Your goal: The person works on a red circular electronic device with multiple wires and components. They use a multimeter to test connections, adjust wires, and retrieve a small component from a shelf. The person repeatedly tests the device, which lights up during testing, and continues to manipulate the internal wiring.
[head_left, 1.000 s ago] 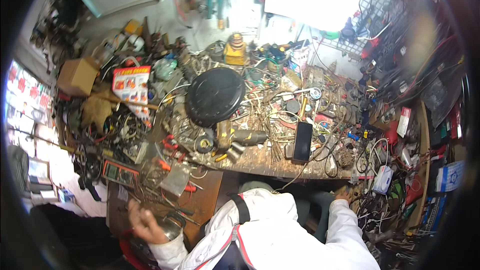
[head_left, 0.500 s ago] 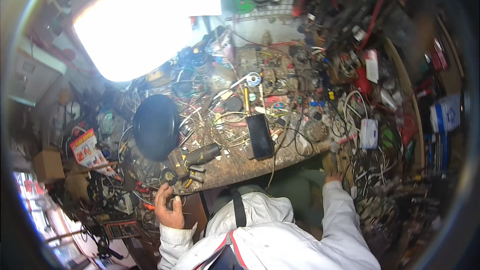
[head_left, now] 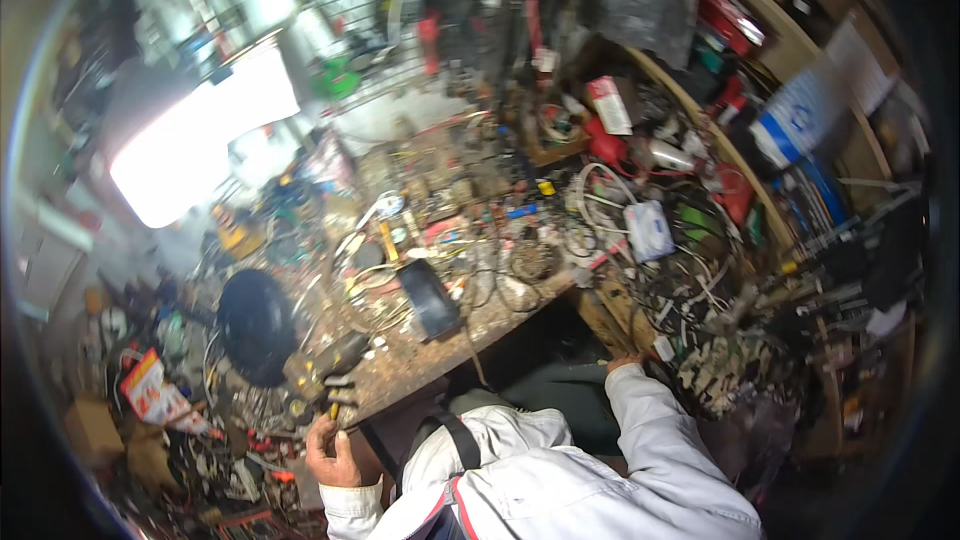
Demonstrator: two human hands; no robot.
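A worn brown wooden table [head_left: 400, 368], heavily cluttered, stands under a glaring white lamp [head_left: 205, 135]. At its front edge lies a small hand tool with yellow and dark handles [head_left: 340, 401]; the left hand [head_left: 333, 452], half-curled with thumb apart, reaches its yellow end, grip unclear. The right hand [head_left: 622, 363] meets rough brown wooden boards [head_left: 600, 325]; whether it grasps them, I cannot tell.

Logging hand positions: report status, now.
Left hand near yellow-handled tool, grip unclear. Right hand by wooden board, grip unclear. Workbench crowded with clutter.
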